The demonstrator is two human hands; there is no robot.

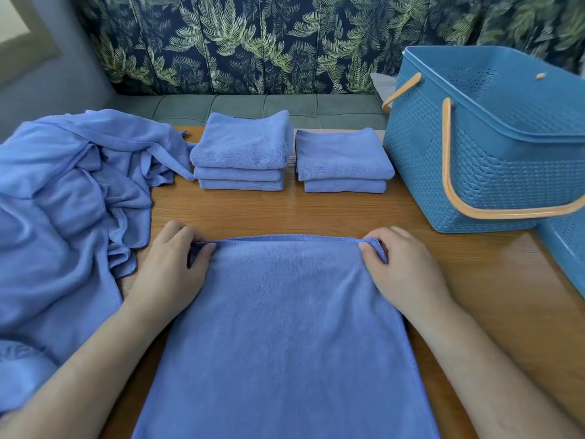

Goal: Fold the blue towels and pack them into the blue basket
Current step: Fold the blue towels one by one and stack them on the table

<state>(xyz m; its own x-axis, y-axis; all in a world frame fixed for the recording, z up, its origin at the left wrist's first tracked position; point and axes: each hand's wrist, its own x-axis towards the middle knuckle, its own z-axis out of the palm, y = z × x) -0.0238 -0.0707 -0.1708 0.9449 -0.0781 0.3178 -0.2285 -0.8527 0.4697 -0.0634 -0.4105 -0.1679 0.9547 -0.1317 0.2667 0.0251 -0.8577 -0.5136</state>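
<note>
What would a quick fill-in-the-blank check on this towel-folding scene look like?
1. The left hand and the right hand each pinch a far ____ of the flat towel.
2. The left stack holds ____ folded towels; the right stack holds two.
3. The blue basket stands at the ____ end of the table.
4. The unfolded pile lies to the ____ of the flat towel.

Missing words: corner, three, right, left.
</note>
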